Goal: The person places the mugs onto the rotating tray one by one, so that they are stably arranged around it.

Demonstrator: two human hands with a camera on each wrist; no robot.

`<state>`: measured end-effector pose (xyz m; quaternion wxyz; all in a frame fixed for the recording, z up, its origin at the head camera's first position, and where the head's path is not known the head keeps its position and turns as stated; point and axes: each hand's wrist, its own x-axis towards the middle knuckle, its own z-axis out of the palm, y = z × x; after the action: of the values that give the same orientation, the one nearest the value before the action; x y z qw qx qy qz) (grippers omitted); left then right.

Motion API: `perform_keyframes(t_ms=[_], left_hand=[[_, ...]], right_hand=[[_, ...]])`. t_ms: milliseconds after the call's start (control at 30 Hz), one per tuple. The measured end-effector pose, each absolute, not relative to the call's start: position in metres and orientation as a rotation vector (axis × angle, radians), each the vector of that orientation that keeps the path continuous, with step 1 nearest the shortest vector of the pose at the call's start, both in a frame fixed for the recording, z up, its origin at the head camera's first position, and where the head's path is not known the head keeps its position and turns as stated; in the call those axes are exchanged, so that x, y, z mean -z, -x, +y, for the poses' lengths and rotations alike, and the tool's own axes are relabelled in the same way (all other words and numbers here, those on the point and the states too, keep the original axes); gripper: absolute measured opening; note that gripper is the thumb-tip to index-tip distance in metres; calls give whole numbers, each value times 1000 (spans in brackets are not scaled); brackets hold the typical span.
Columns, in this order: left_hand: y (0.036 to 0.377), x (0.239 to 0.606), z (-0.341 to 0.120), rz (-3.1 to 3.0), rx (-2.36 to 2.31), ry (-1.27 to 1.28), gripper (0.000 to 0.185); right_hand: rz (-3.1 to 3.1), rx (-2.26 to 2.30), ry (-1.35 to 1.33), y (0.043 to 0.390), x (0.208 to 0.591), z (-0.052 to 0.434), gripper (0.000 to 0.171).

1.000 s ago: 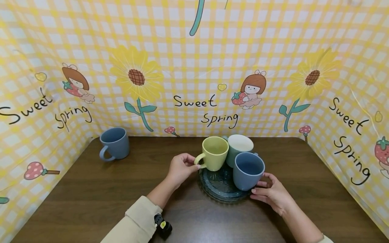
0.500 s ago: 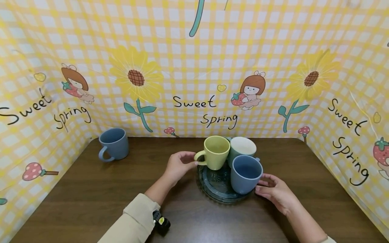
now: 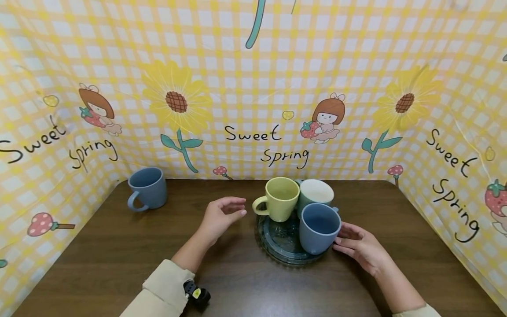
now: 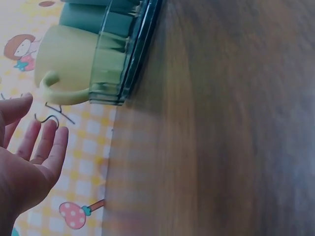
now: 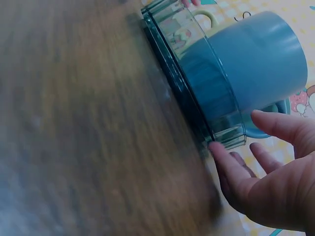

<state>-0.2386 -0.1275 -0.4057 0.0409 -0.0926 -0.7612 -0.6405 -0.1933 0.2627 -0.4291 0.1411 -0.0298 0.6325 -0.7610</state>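
A round see-through tray [image 3: 277, 240] with a low clear wall [image 5: 219, 73] stands on the table. Three mugs sit upright in it: a yellow-green mug [image 3: 280, 202] at left, a green mug with a white inside [image 3: 317, 193] behind, and a blue mug [image 3: 320, 231] at front right. Left of the yellow-green mug's handle [image 4: 61, 93], my left hand [image 3: 222, 218] hovers apart from it, fingers loosely extended, holding nothing. Beside the blue mug, my right hand [image 3: 362, 246] has its relaxed fingers at the tray's right edge; one fingertip [image 5: 216, 147] appears to touch the rim.
Another blue mug [image 3: 146, 189] stands at the table's back left, its handle toward the front left. A yellow checked cloth [image 3: 253, 88] walls in the back and both sides of the brown table [image 3: 253, 290].
My left hand has let go of the yellow-green mug's handle and drawn back left. The mugs at the right shifted slightly, the blue one toward the front left. My right hand stays beside the tray.
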Motion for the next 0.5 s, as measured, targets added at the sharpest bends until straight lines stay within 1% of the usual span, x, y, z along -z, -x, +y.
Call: perform_keyframes(t_ms=[133, 267, 333, 500], left_hand=[[232, 401, -139, -2318, 1957, 286, 30], [227, 399, -148, -2288, 1985, 272, 30], [226, 399, -151, -2279, 1987, 257, 30], [220, 399, -159, -2244, 1970, 217, 29]], right_hand=[[1787, 2224, 80, 196, 430, 261, 63], [1761, 2263, 75, 197, 432, 260, 45], [1752, 2280, 72, 198, 433, 260, 39], [1755, 2284, 63, 200, 433, 258, 37]])
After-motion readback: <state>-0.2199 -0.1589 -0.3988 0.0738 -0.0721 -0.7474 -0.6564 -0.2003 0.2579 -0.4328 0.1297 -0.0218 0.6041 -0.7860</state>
